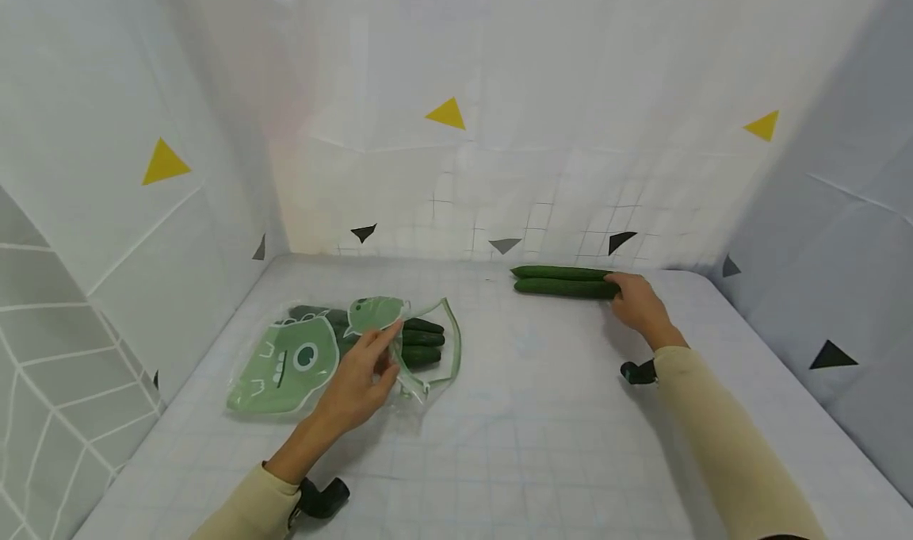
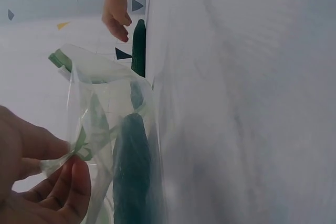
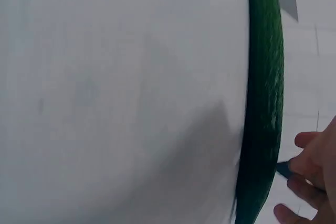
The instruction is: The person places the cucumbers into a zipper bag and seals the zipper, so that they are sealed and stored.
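My left hand (image 1: 360, 385) pinches the edge of a clear plastic bag (image 2: 89, 98) with green trim between thumb and fingers. The bag carries a green one-eyed monster print (image 1: 303, 365) and lies on its side, its mouth facing right. Several cucumbers (image 1: 421, 356) are inside, their ends showing at the mouth. Over at the back right, two loose cucumbers (image 1: 563, 288) lie side by side on the table. My right hand (image 1: 638, 306) is at their right ends, fingers loosely bent just above them. In the right wrist view the fingers (image 3: 310, 156) are beside the nearer cucumber (image 3: 262, 98).
A white sheeted table (image 1: 521, 445) spreads under everything. White walls (image 1: 571, 88) with yellow and black triangles stand at the back and sides. A black wrist-worn device (image 1: 324, 499) sits at my left wrist, another (image 1: 637, 373) at my right.
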A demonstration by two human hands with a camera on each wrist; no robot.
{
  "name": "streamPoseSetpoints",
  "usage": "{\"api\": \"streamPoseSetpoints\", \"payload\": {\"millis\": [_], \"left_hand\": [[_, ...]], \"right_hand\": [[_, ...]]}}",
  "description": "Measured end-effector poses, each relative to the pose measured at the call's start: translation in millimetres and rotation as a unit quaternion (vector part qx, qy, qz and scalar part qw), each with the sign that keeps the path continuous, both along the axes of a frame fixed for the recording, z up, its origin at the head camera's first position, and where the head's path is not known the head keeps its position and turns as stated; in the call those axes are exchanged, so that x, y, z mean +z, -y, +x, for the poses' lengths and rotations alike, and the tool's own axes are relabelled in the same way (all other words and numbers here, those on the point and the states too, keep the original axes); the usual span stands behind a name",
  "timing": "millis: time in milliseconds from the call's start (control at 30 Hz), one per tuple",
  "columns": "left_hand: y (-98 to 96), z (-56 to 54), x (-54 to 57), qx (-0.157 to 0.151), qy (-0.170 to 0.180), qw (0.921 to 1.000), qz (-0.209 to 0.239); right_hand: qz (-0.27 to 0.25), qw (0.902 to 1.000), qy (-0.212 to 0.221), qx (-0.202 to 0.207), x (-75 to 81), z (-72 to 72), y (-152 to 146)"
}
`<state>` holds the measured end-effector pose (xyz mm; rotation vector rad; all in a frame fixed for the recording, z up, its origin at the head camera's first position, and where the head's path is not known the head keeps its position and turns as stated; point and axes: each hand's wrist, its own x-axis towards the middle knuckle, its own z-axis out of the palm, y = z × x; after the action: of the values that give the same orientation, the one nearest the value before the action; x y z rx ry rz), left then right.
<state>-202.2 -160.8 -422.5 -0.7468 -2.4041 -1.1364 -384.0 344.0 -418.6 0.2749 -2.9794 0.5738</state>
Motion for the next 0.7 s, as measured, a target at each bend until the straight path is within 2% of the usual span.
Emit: {"api": "streamPoseSetpoints", "payload": {"millis": [167,400,700], "left_hand": [[-0.5,0.2,1.4,0.004,0.0,1.0,-0.005],[-1.0,0.6,1.5,0.007,0.007,0.9999,-0.008],[-2.4,1.2,3.2,0.008,0.017,0.9998,-0.008]], "right_hand": [[0.017,0.9993,0.025,-0.022,-8.4,0.1,-18.9],[0.042,0.9984,0.008,-0.037,-14.0,4.2,-32.1],[0.002,0.9997,0.005,-0.024,-12.9,16.0,-47.1]]}}
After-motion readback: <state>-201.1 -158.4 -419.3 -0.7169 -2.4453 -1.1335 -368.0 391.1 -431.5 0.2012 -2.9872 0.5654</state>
